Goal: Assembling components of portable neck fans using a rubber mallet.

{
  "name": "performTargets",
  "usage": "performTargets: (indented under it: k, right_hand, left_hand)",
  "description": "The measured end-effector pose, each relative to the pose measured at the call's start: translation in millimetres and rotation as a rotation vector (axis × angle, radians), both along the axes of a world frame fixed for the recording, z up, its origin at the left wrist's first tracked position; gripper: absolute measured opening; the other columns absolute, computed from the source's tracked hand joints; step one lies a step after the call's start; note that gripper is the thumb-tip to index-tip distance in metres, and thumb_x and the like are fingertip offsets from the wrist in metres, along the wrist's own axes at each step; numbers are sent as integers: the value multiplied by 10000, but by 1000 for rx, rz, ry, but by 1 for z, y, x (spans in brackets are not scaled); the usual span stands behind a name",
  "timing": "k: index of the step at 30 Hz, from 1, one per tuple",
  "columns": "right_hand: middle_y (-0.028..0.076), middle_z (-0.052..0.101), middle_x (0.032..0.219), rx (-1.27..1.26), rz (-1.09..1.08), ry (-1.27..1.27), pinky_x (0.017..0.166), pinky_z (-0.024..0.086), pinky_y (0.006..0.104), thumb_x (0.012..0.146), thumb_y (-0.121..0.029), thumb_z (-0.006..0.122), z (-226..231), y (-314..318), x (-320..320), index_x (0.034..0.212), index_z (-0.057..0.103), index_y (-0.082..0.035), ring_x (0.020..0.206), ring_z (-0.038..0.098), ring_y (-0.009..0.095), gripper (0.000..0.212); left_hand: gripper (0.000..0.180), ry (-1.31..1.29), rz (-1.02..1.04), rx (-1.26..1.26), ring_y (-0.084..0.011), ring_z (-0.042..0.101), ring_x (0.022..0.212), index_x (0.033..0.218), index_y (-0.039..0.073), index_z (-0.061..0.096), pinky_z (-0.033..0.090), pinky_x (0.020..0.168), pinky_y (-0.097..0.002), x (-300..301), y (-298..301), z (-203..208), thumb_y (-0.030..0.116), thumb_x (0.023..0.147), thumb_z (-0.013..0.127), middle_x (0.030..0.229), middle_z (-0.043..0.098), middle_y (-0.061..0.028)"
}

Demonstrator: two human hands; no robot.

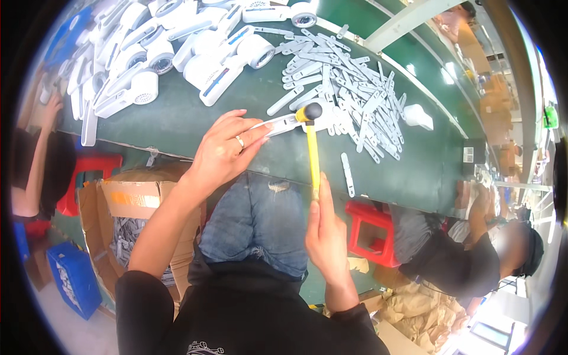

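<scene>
My left hand (222,148) is closed around a white plastic handset (281,126), holding it over the near part of the green table (248,100). My right hand (325,234) grips the handle of a mallet (312,154) with a yellow handle and a black-and-yellow head. The mallet's head lies over the handset, partly covering it; whether they touch I cannot tell. Just beyond is a heap of slim grey plastic strips (346,77). One loose strip (347,174) lies to the right of the mallet.
Many white handsets (213,65) are piled at the far left. A single white part (418,117) lies right of the strips. Below the table are an open cardboard box (136,192), a blue crate (74,278) and a red stool (371,234). Other people work on both sides.
</scene>
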State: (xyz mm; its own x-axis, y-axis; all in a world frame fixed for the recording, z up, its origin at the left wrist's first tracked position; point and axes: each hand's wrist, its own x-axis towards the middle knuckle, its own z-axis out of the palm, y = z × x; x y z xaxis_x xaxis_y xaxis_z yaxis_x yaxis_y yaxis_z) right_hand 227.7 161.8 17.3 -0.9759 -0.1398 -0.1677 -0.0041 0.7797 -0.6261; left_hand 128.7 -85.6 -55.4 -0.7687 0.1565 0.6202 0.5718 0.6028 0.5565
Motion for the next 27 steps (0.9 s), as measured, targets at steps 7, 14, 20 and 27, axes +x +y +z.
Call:
performTargets:
  k: [7, 14, 20, 27]
  right_hand:
    - [319, 677, 1315, -222, 72, 109, 894, 577, 385, 1077, -19, 493, 51, 5, 17, 1602, 366, 90, 1010, 755, 376, 551]
    - [296, 711, 1122, -136, 167, 71, 817, 582, 490, 1080, -88, 517, 28, 1, 10, 1650, 345, -52, 949, 728, 461, 597]
    - [295, 711, 1224, -95, 220, 92, 867, 597, 487, 1064, -116, 571, -4, 5, -1, 1645, 357, -67, 1013, 720, 485, 622]
    - [20, 625, 738, 30, -370, 279, 620, 478, 265, 942, -238, 841, -30, 69, -20, 1342, 688, -34, 638, 522, 82, 474]
  left_hand:
    - [591, -69, 2, 35, -294, 724, 1061, 1433, 68, 656, 531, 1085, -477, 1, -7, -5, 43, 872, 841, 1115, 791, -94]
    - [1124, -395, 99, 86, -220, 690, 1152, 1711, 46, 71, 304, 1186, -470, 10, -3, -2, 181, 907, 845, 1127, 803, -48]
    - [1131, -374, 162, 90, -188, 713, 1038, 1701, 11, 108, 272, 1117, -444, 6, -2, -9, 198, 886, 869, 1036, 818, -11]
    - [1036, -308, 181, 43, -202, 687, 1013, 1689, 44, 227, 285, 1106, -436, 3, -3, -3, 192, 885, 863, 1083, 817, -10]
